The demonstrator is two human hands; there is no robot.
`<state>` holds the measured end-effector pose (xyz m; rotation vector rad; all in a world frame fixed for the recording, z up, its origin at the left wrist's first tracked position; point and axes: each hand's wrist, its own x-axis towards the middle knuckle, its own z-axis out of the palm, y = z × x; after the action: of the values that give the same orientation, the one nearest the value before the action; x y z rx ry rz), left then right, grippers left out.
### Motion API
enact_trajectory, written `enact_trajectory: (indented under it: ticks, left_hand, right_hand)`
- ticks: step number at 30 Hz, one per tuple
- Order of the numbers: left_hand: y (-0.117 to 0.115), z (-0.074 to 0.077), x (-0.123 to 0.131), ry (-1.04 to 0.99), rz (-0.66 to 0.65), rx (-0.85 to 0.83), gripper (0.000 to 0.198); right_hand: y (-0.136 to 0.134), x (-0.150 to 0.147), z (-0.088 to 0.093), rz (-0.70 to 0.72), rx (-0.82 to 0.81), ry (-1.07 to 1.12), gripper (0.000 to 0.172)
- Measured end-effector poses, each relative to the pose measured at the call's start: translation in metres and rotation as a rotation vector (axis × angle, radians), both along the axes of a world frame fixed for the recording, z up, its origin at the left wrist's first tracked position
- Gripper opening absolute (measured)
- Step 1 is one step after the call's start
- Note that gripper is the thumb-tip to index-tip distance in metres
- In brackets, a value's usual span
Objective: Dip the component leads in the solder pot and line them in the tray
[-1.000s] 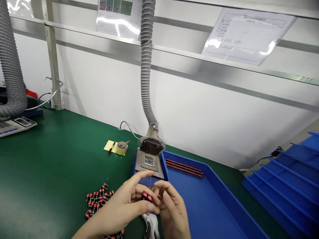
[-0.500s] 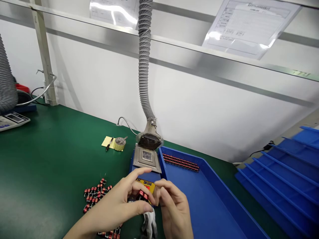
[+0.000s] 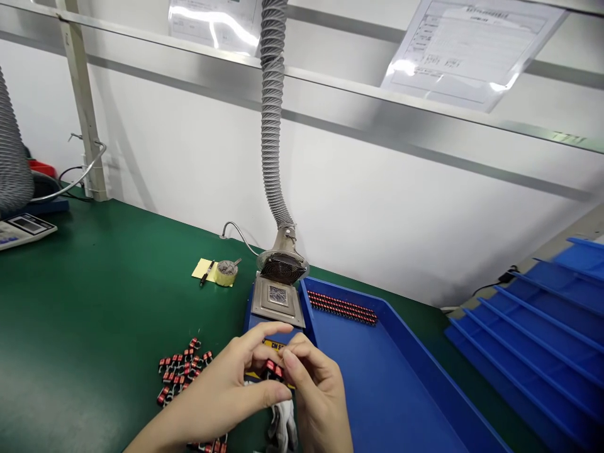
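A small red-and-black part (image 3: 274, 370) is held between the fingers of my left hand (image 3: 236, 387), near the bottom middle of the view. My right hand (image 3: 321, 390) touches my left fingertips beside that part, its thumb and forefinger pinched together; what they grip is too small to make out. Behind my hands is a blue device with a metal plate (image 3: 277, 302) and a yellow label, mostly covered. Loose red-and-black parts (image 3: 177, 371) lie in a pile left of my hands, partly behind my left forearm. Below my hands lies a white-and-grey cloth-like item (image 3: 283, 425).
Rows of red-and-black parts (image 3: 342, 308) lie in a blue tray (image 3: 391, 377) on the right. Stacked blue trays (image 3: 533, 340) stand farther right. A grey duct (image 3: 272, 126) hangs over the plate. Tape (image 3: 226, 272), a pen and a calculator (image 3: 26, 229) sit leftward.
My right hand has moved left and slightly up, and its pinched fingers now meet my left fingertips, covering more of the yellow label. My left hand has barely shifted.
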<state>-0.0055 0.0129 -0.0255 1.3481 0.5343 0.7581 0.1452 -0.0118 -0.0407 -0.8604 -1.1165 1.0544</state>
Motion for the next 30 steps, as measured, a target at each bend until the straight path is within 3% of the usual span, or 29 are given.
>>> enact_trajectory:
  ticks: [7, 10, 14, 20, 30]
  left_hand:
    - [0.002, -0.001, 0.006, -0.150, 0.001, -0.020, 0.037]
    - [0.001, 0.001, 0.007, -0.102, 0.057, 0.009, 0.033]
    - [-0.001, 0.008, 0.006, 0.028, 0.143, 0.124, 0.018]
    - [0.000, 0.016, 0.002, 0.161, 0.181, 0.192, 0.022]
    - [-0.001, 0.016, 0.002, 0.110, 0.163, 0.168, 0.023]
  right_hand:
    - [-0.002, -0.001, -0.002, -0.075, 0.070, -0.053, 0.026]
    - [-0.003, 0.001, 0.000, -0.189, 0.133, -0.180, 0.021]
    - [-0.005, 0.000, 0.005, -0.216, 0.167, -0.225, 0.014]
    - [-0.007, -0.003, 0.008, -0.263, 0.202, -0.294, 0.010]
    - [-0.004, -0.004, 0.007, -0.267, 0.180, -0.220, 0.016]
